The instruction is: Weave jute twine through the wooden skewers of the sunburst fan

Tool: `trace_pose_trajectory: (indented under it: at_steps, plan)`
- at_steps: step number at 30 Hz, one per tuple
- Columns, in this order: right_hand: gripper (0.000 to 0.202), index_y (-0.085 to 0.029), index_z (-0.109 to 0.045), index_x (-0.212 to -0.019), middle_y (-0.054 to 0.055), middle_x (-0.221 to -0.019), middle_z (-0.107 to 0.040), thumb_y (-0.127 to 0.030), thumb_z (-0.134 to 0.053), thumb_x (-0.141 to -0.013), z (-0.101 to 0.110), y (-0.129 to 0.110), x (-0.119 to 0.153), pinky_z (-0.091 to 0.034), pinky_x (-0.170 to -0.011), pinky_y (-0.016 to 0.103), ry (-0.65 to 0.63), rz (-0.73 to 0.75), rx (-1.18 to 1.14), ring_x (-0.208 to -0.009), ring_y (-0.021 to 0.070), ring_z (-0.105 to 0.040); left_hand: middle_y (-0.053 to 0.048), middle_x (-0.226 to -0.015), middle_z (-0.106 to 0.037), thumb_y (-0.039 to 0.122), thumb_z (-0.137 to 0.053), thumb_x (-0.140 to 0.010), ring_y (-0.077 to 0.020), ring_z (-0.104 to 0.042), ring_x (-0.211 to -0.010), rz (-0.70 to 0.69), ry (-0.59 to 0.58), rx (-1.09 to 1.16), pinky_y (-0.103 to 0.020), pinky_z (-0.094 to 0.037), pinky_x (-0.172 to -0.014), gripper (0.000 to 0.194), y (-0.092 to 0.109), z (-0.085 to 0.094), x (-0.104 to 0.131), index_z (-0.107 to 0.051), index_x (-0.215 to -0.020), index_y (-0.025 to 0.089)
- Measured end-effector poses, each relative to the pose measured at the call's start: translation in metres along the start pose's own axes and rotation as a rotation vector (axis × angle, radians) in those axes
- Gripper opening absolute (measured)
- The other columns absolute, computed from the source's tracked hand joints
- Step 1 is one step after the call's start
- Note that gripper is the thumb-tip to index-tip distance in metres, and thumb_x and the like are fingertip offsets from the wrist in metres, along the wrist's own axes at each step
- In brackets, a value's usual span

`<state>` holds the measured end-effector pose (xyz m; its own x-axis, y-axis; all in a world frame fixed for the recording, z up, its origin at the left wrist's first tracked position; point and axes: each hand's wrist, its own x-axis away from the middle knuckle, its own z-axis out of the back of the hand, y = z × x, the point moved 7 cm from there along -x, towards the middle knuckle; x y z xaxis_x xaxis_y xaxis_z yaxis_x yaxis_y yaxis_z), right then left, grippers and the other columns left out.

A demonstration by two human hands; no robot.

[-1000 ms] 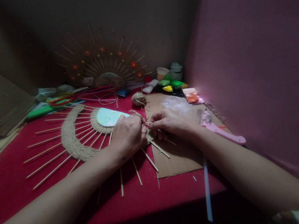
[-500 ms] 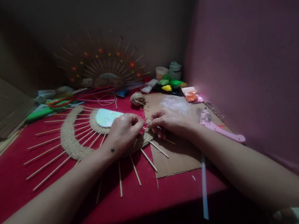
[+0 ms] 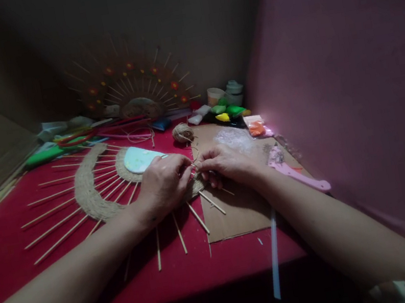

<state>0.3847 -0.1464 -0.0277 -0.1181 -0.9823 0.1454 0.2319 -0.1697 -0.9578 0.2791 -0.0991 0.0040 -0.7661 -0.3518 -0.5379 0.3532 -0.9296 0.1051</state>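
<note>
A sunburst-shaped piece of thin sticks with a woven twine band (image 3: 94, 203) lies on the red cloth, with a pale blue half-disc (image 3: 141, 159) at its centre. My left hand (image 3: 164, 181) is closed at the band's right end, thumb and finger pinching the thin twine. Close against it, my right hand (image 3: 222, 163) pinches the same twine, its other fingers curled by the band's end. Behind my hands sits a ball of twine (image 3: 183, 133), with a loose strand running toward them. My fingers hide part of the band.
Under my right hand lies a cardboard sheet (image 3: 237, 218). A pink glue gun (image 3: 300, 176) is at the right, a glue stick (image 3: 275, 258) below it. Behind are clay packets (image 3: 235, 110), a cup (image 3: 215, 96), scissors (image 3: 76, 139) and a finished flowered sunburst (image 3: 141, 107).
The whole view has shifted slightly, so things sit a little further left. My left hand has turned a little and its fingertips are closer to my right fingers.
</note>
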Motion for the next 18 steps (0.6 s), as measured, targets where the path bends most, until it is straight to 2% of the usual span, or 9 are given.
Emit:
trace_pose_trajectory:
  at_steps: [6,13,18]
  plan:
    - [0.027,-0.016,-0.053,-0.061,-0.004,-0.044,-0.055,-0.011,-0.050,-0.087,-0.002,-0.003,0.003,-0.037,-0.032,0.014,0.005,-0.029,0.040,-0.035,0.0060,-0.051,-0.009,-0.077,-0.068,0.024,-0.045,-0.090,-0.0206,-0.060,-0.071,-0.113,-0.050,-0.097,-0.032,-0.043,-0.068,0.024,0.002,-0.012,0.001,-0.065,-0.082,0.014]
    - [0.025,-0.015,-0.054,-0.062,-0.006,-0.044,-0.054,-0.011,-0.052,-0.086,-0.003,-0.002,0.001,-0.038,-0.032,0.012,-0.006,-0.015,0.053,-0.035,0.0047,-0.050,-0.009,-0.073,-0.064,0.016,-0.042,-0.089,-0.0206,-0.056,-0.066,-0.294,-0.070,-0.248,-0.034,-0.039,-0.064,0.023,0.014,-0.012,0.004,-0.063,-0.079,0.013]
    - [0.027,-0.015,-0.053,-0.062,-0.006,-0.043,-0.053,-0.007,-0.047,-0.087,-0.004,-0.002,0.001,-0.037,-0.032,0.011,-0.019,-0.008,0.067,-0.035,0.0044,-0.050,-0.008,-0.064,-0.059,0.013,-0.041,-0.088,-0.0204,-0.051,-0.059,-0.383,-0.010,-0.374,-0.035,-0.037,-0.061,0.027,0.026,-0.012,0.004,-0.060,-0.070,0.014]
